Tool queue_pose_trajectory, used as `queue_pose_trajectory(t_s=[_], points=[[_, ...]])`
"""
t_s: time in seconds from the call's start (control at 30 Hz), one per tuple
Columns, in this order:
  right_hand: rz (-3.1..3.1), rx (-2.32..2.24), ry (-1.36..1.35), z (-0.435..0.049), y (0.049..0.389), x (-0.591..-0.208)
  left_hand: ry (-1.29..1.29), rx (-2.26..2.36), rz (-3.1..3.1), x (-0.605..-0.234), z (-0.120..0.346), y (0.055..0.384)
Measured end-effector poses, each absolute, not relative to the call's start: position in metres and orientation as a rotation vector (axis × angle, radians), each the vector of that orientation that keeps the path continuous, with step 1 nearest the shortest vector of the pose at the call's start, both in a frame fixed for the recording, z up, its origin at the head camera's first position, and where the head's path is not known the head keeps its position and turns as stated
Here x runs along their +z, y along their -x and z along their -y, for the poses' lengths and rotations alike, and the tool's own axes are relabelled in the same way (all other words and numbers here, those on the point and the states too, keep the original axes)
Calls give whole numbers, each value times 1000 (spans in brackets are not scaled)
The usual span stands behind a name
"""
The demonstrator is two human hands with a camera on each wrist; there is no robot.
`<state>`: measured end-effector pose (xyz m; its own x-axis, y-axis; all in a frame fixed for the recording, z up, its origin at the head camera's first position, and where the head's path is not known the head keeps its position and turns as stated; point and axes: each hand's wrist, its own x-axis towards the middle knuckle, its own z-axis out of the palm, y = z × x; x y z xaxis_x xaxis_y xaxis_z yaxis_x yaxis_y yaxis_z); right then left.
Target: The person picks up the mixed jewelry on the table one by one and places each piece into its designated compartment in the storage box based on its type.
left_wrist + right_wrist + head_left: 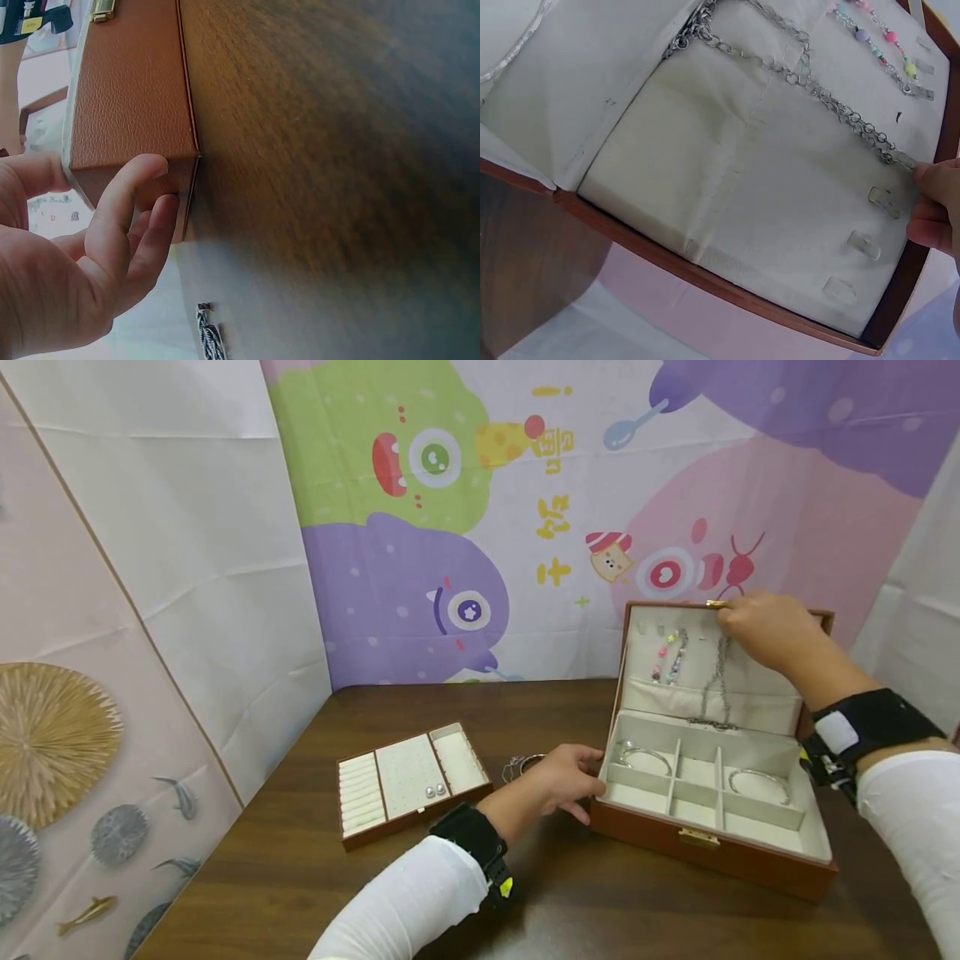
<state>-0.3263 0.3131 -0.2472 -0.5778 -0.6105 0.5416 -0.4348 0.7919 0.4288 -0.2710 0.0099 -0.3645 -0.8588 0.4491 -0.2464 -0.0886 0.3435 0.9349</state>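
Looking at a brown jewelry box [750, 862] on the right of the dark wooden table [577, 893]. Gripping the top edge of its raised lid [759, 689] with the right hand [768, 628], just beside a silver chain necklace [853, 118] hanging inside. Resting loose, unclenched fingers of the left hand [568, 779] against the box's left end. Also spotting a jewelry tray [405, 764] holding two pearly studs [435, 791] off to the left.

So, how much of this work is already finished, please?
Done, it seems: necklaces hang inside the lid, bangles lie in the box, and earrings sit in the tray.
In hand: the right hand grips the lid's top edge; the left hand holds the box's corner.
Remaining, probably: jewellery lies on the table, the tray is outside the box, and the lid is open.
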Motion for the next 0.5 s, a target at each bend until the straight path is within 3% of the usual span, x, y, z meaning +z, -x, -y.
queue_pose_trajectory(t_s=[0.37,0.5], points=[[2150,-249,-836,-307,326,-253,-305,1544,-2149,-365,-9,271],[2426,-156,-822,-299,327,-254,-316,1549,-2157,-363,-8,272]])
